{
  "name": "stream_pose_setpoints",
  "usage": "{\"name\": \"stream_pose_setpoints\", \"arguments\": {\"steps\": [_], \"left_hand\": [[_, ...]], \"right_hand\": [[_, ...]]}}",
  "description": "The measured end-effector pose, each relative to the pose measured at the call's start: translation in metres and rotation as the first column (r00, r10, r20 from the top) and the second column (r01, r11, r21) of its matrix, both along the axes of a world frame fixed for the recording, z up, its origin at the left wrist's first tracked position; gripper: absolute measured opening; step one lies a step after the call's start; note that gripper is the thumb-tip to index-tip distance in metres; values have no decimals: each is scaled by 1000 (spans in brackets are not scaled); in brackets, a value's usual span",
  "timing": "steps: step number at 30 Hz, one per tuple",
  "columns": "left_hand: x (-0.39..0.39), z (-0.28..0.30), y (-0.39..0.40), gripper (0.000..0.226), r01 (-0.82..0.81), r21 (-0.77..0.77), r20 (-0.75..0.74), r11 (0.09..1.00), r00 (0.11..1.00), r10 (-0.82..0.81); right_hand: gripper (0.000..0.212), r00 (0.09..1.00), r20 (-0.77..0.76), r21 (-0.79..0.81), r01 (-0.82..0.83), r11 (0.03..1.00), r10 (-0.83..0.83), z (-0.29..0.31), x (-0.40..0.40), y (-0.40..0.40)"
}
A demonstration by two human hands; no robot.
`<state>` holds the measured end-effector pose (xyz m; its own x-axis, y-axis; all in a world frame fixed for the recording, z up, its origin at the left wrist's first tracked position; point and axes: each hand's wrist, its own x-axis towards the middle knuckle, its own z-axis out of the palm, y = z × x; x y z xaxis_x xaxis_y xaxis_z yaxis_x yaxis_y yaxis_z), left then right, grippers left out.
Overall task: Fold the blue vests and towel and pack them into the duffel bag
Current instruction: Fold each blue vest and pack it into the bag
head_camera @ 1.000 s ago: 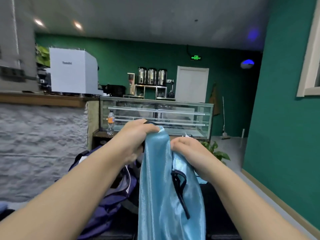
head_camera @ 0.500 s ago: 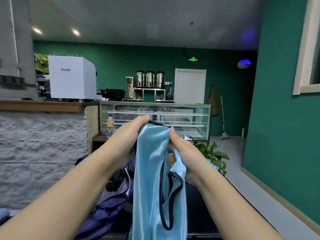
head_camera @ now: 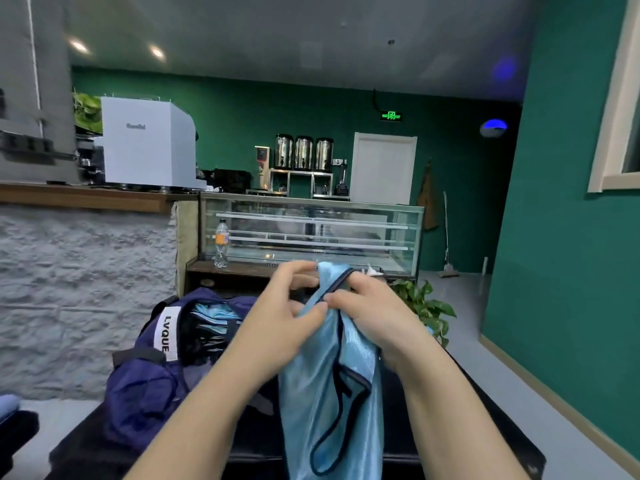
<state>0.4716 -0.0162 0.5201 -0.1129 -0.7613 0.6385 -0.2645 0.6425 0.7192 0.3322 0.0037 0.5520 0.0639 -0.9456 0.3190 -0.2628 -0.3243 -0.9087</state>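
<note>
Both hands are up in front, the left hand [head_camera: 284, 306] and right hand [head_camera: 374, 313] pinching the top of a shiny light-blue mesh vest [head_camera: 332, 393] hanging over the black table [head_camera: 485, 410]. The open navy duffel bag [head_camera: 152, 382] sits just left, blue fabric already inside.

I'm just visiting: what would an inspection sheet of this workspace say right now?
Surface: dark table under bag and vest.
Job's things: blue vest held up, hanging; navy duffel bag open at left, blue fabric inside.
Clutter: bottle on a ledge by the glass display case.
Hands: left hand and right hand pinch the vest's top.
Cables: nothing seen.
Surroundings: green walls, potted plant, white door.
</note>
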Motion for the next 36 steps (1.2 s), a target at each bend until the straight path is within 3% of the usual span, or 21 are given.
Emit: {"name": "stream_pose_setpoints", "arguments": {"steps": [2,4,6,8,9,10,11,12,14,15,19,21,23,29,31,35,36], "left_hand": [[-7,4,2,40,-74,-184,178,980,978,108],[-11,4,1,30,-129,-260,219,957,957,188],[-11,1,0,13,-194,-231,204,953,948,243],[-11,-1,-3,25,-290,-164,160,943,935,315],[-11,-1,-5,34,-318,-72,101,945,941,324],[-10,0,-8,39,-292,97,-60,951,952,299],[-10,0,-11,38,-150,297,-291,943,926,239],[-10,0,-11,33,84,431,-532,899,828,178],[-11,-3,-8,23,472,437,-785,766,616,68],[-11,-6,-7,26,535,413,-812,737,583,31],[-10,-10,-3,31,489,342,-781,802,623,-47],[-8,-10,-2,45,487,304,-770,819,632,-90],[-7,-11,0,40,469,288,-739,835,663,-117],[-2,-20,-1,39,312,322,-612,894,789,-55],[-3,-23,-1,24,288,323,-619,902,785,-29],[-2,-25,-3,17,192,283,-541,940,841,-9],[-1,-24,-1,25,212,277,-513,937,857,-42]], "right_hand": [[29,997,-69,0,-31,1000,31,-2,-3,3],[25,987,-155,16,-48,999,50,-4,-9,7],[16,965,-251,54,-64,996,76,-9,-16,8],[34,947,-296,115,-93,989,124,-12,-20,10],[43,952,-272,149,-105,983,143,-13,-23,10],[49,964,-220,167,-117,979,152,-12,-24,12],[52,975,-170,164,-117,980,145,-12,-27,11],[53,982,-142,137,-101,985,121,-11,-29,11],[51,983,-170,69,-55,996,66,-11,-33,10],[50,981,-186,55,-42,998,52,-12,-34,10],[41,991,-77,86,-103,991,110,-16,-35,14],[32,989,-25,90,-144,985,147,-20,-33,13],[28,990,-9,53,-143,988,144,-25,-28,9],[44,993,95,-9,-73,997,74,-37,-21,-2],[50,995,72,-25,-69,997,70,-39,-21,-3],[51,998,40,-47,-43,998,45,-40,-23,-4],[50,998,39,-49,-41,998,43,-40,-24,-3]]}}
